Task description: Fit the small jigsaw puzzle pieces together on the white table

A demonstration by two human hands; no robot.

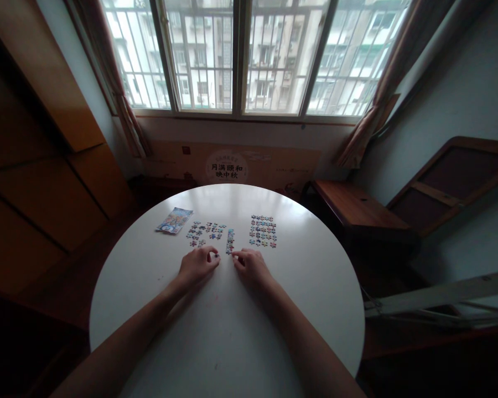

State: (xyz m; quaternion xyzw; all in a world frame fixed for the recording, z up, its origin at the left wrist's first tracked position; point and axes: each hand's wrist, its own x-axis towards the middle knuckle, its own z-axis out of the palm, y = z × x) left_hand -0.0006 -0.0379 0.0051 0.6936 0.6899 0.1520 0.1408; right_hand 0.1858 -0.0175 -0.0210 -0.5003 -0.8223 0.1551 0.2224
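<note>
My left hand (199, 262) is closed in a pinch, with a small dark puzzle piece (216, 255) at its fingertips. Just right of it stands a narrow strip of joined puzzle pieces (230, 241). At the near end of this strip rests my right hand (249, 263), its fingers curled and a fingertip touching or almost touching the lowest piece; whether it grips anything is hard to make out. Loose puzzle pieces (193, 230) lie scattered beyond my left hand. Farther right, more puzzle pieces (262, 224) are laid out in rows.
A colourful picture sheet (175, 220) lies on the left of the round white table (228, 337). Past the table are a printed cardboard panel (265, 163) and a barred window. A wooden bench (357, 204) stands at the right, wooden cabinets (45, 182) at the left.
</note>
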